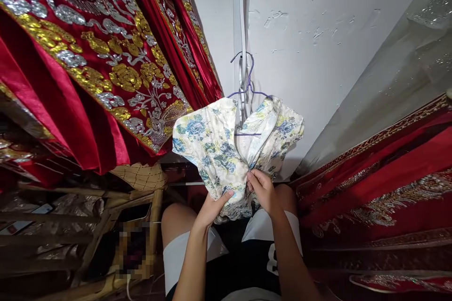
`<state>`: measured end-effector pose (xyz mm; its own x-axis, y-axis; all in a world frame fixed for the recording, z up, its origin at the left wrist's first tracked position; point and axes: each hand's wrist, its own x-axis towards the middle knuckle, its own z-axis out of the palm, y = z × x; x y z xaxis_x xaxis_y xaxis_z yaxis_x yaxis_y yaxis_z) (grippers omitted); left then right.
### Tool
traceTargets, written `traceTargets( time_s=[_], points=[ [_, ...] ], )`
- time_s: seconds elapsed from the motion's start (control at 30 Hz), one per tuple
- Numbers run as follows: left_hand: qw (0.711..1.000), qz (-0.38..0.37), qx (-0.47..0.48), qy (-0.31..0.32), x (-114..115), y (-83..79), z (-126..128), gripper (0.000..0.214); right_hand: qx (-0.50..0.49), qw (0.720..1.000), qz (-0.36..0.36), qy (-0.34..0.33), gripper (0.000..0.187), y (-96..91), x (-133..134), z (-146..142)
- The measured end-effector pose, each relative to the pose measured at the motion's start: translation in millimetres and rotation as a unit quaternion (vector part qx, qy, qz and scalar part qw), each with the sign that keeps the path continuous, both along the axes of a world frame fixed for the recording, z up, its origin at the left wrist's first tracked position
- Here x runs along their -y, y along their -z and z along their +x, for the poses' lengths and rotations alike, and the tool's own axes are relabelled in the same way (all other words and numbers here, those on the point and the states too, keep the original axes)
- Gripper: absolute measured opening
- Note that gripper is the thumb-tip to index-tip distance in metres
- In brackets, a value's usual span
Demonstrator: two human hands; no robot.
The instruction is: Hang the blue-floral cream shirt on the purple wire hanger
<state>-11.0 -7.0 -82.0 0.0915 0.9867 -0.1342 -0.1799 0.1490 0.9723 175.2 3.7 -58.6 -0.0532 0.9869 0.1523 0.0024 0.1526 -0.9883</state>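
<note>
A cream blouse with blue and yellow flowers (221, 150) hangs in front of me on a purple wire hanger (251, 73), its neckline open in a V. My left hand (214, 207) grips the blouse's lower front, thumb on top of the cloth and fingers hidden beneath it. Higher up and to the right, my right hand (260, 190) pinches the front edge at the bottom of the V. Whether a button or other fastener lies under those fingertips I cannot tell. The blouse's lower end bunches above my lap.
Red garments with gold and silver embroidery (123, 66) hang at the left. More red embroidered cloth (370, 197) and sheer glittery fabric (406, 56) fill the right. A white wall (300, 23) stands behind, with a bamboo rack (157, 216) at lower left.
</note>
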Motion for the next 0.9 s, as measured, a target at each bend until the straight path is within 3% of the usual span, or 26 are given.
traceTargets(
  time_s=[0.03,0.1,0.17,0.23,0.33,0.43,0.6,0.73,0.8,0.9],
  points=[
    [1.0,0.009,-0.011,-0.024,-1,2.9,1,0.073,0.001,1.0,-0.002,0.009,0.039,-1.8,1,0],
    [0.987,0.055,-0.06,-0.139,-2,9.8,5,0.072,0.001,1.0,-0.008,0.028,0.038,-4.4,3,0],
    [0.938,0.141,-0.136,-0.287,-2,15.6,14,0.07,-0.007,0.999,-0.017,0.04,0.037,-5.5,4,-2],
    [0.884,0.246,-0.204,-0.341,-1,17.3,26,0.061,-0.026,0.998,-0.031,0.039,0.035,-6.3,5,-6],
    [0.881,0.348,-0.246,-0.207,-2,12.5,47,0.027,-0.073,0.995,-0.061,0.008,0.035,-10.5,5,-8],
    [0.902,0.343,-0.238,-0.107,-9,6.9,62,0.01,-0.075,0.993,-0.081,-0.045,0.035,-20.6,3,-2],
    [0.927,0.3,-0.206,-0.087,-25,5.3,73,0.022,0.019,0.988,-0.105,-0.116,0.032,-36.7,-1,18],
    [0.916,0.33,-0.217,-0.075,-36,-0.3,76,0.016,0.083,0.98,-0.112,-0.139,0.026,-52.3,-19,34],
    [0.906,0.35,-0.233,-0.057,-42,-3.0,77,0.009,0.079,0.984,-0.106,-0.115,0.024,-71.2,-38,39],
    [0.905,0.341,-0.253,-0.024,-47,-0.7,79,0.009,0.028,0.996,-0.071,-0.054,0.024,-113.9,-76,41]
  ],
)
